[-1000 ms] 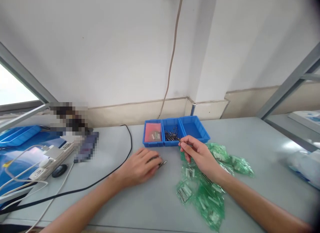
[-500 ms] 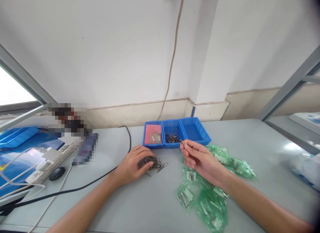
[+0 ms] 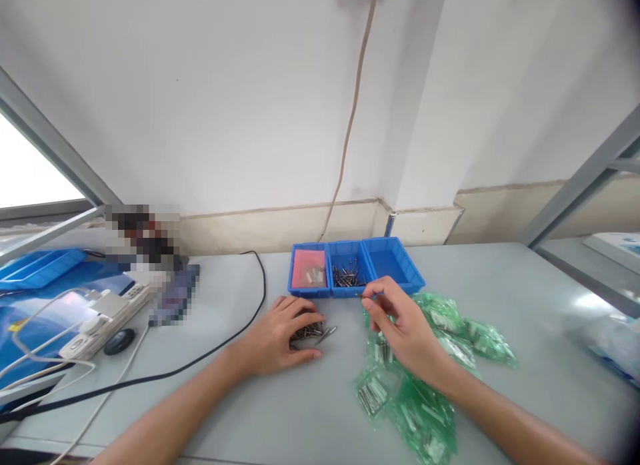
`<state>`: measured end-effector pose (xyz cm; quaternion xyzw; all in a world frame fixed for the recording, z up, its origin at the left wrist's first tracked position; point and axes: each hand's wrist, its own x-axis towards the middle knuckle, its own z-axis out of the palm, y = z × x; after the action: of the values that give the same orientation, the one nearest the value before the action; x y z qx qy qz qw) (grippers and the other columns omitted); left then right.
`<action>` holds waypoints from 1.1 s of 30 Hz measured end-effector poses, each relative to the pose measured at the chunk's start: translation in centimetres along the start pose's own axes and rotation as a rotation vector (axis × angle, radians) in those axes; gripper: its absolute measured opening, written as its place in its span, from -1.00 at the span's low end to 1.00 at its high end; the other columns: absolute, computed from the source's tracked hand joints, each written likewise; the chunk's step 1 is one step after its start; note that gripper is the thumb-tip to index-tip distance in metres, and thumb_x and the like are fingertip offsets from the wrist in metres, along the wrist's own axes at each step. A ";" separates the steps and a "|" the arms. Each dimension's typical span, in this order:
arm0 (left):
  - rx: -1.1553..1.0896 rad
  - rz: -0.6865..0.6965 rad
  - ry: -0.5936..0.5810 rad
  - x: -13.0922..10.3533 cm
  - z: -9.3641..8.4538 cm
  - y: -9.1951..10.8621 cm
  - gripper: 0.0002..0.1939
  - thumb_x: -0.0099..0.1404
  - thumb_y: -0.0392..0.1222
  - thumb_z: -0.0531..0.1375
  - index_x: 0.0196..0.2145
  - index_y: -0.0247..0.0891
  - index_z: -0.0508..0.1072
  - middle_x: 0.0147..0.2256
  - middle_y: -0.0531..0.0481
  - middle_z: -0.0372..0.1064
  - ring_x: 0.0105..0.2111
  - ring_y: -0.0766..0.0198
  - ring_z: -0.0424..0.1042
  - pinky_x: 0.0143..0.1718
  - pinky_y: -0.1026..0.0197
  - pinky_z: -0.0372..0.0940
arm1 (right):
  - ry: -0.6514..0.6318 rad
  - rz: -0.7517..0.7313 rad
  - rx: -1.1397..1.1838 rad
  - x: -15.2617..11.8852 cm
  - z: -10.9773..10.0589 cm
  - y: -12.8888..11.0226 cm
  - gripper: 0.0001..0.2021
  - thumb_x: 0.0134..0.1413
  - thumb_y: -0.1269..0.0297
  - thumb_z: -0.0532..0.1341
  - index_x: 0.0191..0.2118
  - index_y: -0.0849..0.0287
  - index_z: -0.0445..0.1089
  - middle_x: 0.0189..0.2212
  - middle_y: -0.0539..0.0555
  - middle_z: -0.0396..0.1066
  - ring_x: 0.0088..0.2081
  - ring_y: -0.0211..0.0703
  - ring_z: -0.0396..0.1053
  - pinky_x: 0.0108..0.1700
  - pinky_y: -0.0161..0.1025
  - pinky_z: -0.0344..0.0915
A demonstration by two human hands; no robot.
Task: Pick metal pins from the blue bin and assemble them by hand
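My left hand (image 3: 273, 335) rests on the table with its fingers apart, curved round a pile of small metal pins (image 3: 314, 330) and partly covering it. My right hand (image 3: 403, 325) is raised in front of the bins, thumb and forefinger pinching a small metal pin (image 3: 359, 295), whose far end is mostly hidden. The middle blue bin (image 3: 345, 293) contains several similar metal pins (image 3: 348, 276). On its left, a blue bin (image 3: 309, 294) has a pink bag (image 3: 303, 264) with small light pieces; on its right is another blue bin (image 3: 393, 262).
Green plastic bags (image 3: 425, 415) of metal parts lie beneath and around my right forearm. A black cable (image 3: 190, 364) crosses the table on the left, near a power strip (image 3: 83, 342) and a black mouse (image 3: 119, 342). Behind the table is a wall (image 3: 240, 118).
My left hand has spread its thumb and fingers wider and shifted slightly right over the pile. My right hand has turned, lowering the pinched pin and pointing it left.
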<state>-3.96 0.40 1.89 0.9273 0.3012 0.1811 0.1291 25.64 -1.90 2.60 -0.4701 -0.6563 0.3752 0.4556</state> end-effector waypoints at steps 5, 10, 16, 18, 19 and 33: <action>-0.004 -0.023 -0.002 0.4 0.2 0.2 -0.52 0.45 0.08 0.34 0.23 -0.10 0.46 0.13 -0.15 0.40 0.10 0.00 0.38 0.19 -0.05 0.25 | -0.190 0.267 0.483 0.4 -0.2 -0.6 -0.69 0.36 -0.08 0.30 -0.13 0.07 0.38 -0.51 -0.11 0.21 -0.51 -0.26 0.18 -0.41 -0.27 0.11; -0.019 -0.039 0.004 0.5 0.1 0.3 -0.63 0.49 0.05 0.29 0.14 -0.15 0.49 0.09 -0.18 0.40 0.06 0.01 0.39 0.16 -0.04 0.27 | -0.242 0.397 0.799 0.7 -0.1 -1.0 -0.68 0.22 0.01 0.46 -0.21 0.16 0.47 -0.43 -0.07 0.22 -0.52 -0.38 0.08 -0.48 -0.33 0.01; -0.027 -0.038 0.006 0.6 0.1 0.3 -0.65 0.50 0.04 0.29 0.12 -0.15 0.49 0.08 -0.17 0.41 0.06 0.01 0.39 0.16 -0.04 0.26 | -0.217 0.405 0.944 1.0 -0.3 -0.6 -0.77 0.26 0.16 0.45 -0.25 0.18 0.48 -0.38 -0.07 0.21 -0.51 -0.40 0.02 -0.47 -0.34 0.04; -0.031 -0.040 0.007 0.6 0.1 0.3 -0.65 0.50 0.05 0.29 0.12 -0.15 0.49 0.08 -0.17 0.41 0.06 0.01 0.39 0.16 -0.04 0.27 | -0.185 0.390 0.918 1.0 -0.4 -0.4 -0.76 0.27 0.14 0.45 -0.25 0.17 0.47 -0.36 -0.06 0.23 -0.51 -0.39 0.03 -0.47 -0.34 0.05; -0.033 -0.040 0.009 0.6 0.1 0.4 -0.65 0.50 0.05 0.29 0.12 -0.15 0.49 0.08 -0.17 0.41 0.06 0.01 0.38 0.16 -0.04 0.27 | -0.165 0.373 0.887 0.9 -0.3 -0.3 -0.76 0.27 0.12 0.44 -0.24 0.16 0.46 -0.34 -0.05 0.24 -0.51 -0.39 0.04 -0.46 -0.33 0.05; -0.035 -0.030 0.023 0.5 0.1 0.2 -0.64 0.50 0.04 0.29 0.14 -0.13 0.49 0.07 -0.17 0.42 0.04 0.01 0.39 0.14 -0.03 0.28 | -0.089 0.129 0.217 0.7 0.1 -0.2 -0.68 0.29 -0.07 0.36 -0.20 0.06 0.39 -0.50 -0.11 0.19 -0.48 -0.23 0.13 -0.42 -0.24 0.11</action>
<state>-3.40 0.52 2.05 0.9182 0.3133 0.1949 0.1443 25.39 -1.33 2.89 -0.4422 -0.5998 0.4930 0.4489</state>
